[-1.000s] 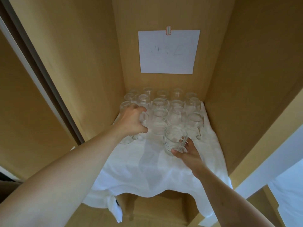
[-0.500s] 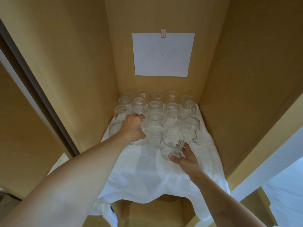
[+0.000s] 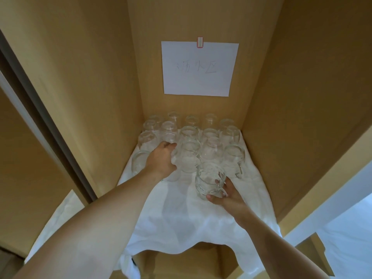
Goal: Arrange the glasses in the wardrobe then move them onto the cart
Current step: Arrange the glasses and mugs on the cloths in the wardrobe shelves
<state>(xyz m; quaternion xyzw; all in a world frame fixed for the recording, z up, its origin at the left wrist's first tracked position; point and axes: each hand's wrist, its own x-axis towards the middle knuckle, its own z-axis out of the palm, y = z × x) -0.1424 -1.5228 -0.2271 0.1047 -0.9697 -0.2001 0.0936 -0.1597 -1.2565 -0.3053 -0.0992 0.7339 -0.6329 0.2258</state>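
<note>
While most glasses (image 3: 190, 137) stand packed toward the shelf's (image 3: 181, 222) back edge, my left hand (image 3: 162, 160) grips one and my right hand (image 3: 225, 195) holds a mug (image 3: 210, 182); I judge arranging unfinished, no cart visible.

Paper sheet (image 3: 198, 69): fixed to the wardrobe's back wall, above and beyond both gripping hands; faint handwritten characters are seen, too pale to be read with certainty.
Red-edged sticker (image 3: 200, 42): no text can be made out.
</note>
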